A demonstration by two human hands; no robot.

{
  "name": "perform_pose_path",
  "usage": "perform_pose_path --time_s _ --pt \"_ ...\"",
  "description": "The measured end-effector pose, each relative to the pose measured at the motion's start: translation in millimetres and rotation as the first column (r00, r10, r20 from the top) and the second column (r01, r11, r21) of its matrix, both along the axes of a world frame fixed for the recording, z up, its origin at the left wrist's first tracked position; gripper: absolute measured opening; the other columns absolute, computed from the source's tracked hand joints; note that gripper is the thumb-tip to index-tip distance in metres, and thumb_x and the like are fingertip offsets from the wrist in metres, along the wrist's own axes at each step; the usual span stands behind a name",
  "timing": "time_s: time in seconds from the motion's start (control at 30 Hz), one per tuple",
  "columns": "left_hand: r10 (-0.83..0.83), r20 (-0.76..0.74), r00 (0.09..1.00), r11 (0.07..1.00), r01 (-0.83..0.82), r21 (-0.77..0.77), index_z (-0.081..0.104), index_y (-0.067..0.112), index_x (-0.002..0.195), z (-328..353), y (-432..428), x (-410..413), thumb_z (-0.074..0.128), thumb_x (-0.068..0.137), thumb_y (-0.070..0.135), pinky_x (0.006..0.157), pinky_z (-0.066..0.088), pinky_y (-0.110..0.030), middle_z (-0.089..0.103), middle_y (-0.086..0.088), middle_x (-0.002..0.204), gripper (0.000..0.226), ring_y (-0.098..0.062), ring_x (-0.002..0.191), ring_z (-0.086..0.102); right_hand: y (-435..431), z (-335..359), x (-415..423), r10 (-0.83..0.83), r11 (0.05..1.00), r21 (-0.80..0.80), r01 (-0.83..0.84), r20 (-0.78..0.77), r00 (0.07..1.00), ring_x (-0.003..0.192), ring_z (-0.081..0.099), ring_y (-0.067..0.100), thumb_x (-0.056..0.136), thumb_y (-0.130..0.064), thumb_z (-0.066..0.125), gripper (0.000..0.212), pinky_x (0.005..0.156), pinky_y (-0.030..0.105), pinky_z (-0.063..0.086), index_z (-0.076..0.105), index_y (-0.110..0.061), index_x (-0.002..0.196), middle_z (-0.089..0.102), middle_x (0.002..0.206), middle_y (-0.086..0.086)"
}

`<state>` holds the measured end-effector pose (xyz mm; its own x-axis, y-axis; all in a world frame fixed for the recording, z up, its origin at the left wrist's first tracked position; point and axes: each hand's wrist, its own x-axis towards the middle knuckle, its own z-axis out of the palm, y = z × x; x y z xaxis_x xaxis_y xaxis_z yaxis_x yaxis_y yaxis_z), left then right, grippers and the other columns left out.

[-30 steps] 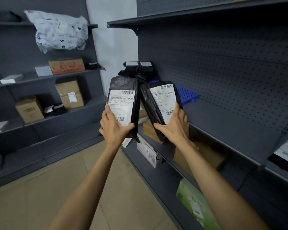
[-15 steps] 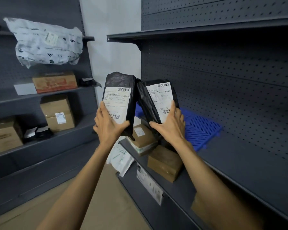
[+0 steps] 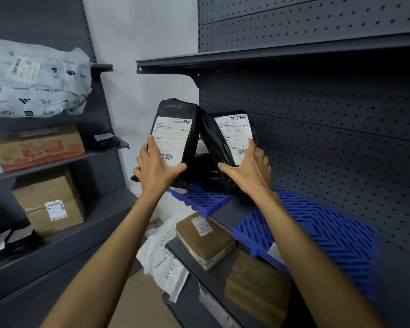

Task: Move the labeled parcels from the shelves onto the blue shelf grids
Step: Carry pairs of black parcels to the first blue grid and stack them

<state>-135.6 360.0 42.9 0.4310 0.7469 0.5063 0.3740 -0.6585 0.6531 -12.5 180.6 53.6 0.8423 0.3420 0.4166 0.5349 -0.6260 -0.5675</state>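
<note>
two bare arms reach up from the bottom of the frame to its centre. the left hand [image 3: 155,170] grips an upright left black parcel [image 3: 175,138], and the right hand [image 3: 249,171] grips a right black parcel [image 3: 227,140] leaning left. both parcels are held over the far blue grid [image 3: 199,200].

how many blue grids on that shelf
2: far blue grid beneath the held black parcels; near blue grid beside the right forearm. Others may be hidden.

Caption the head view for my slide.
Left hand grips the left black parcel, right hand the right black parcel, labels toward the camera, at the far blue shelf grid.
</note>
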Motion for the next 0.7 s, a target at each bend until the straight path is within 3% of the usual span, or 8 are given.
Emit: perform_pose_path --time_s 0.37,0.7 --pt "-0.262 -0.116 0.958 0.965 0.263 -0.007 0.009 0.022 0.153 14 148 107 0.073 0.065 0.056 0.107 0.025 -0.056 0.027 -0.011 0.153 0.113 -0.035 0.136 0.029 117 18 47 -0.25 0.968 -0.039 0.248 -0.083 0.965 0.134 0.031 0.037 0.076 -0.072 0.056 0.092 0.109 0.047 0.027 0.025 -0.025 0.148 0.032 0.146 0.016" --pt "-0.423 -0.327 0.845 0.902 0.427 -0.064 0.011 0.026 0.153 20 209 176 0.068 0.065 0.064 0.106 0.024 -0.057 0.029 -0.016 0.15 0.112 -0.038 0.135 0.029 192 4 56 -0.414 0.907 -0.159 0.389 -0.181 0.892 0.14 0.024 0.039 0.078 -0.084 0.041 0.1 0.114 0.05 0.025 0.021 -0.02 0.152 0.024 0.152 0.021"
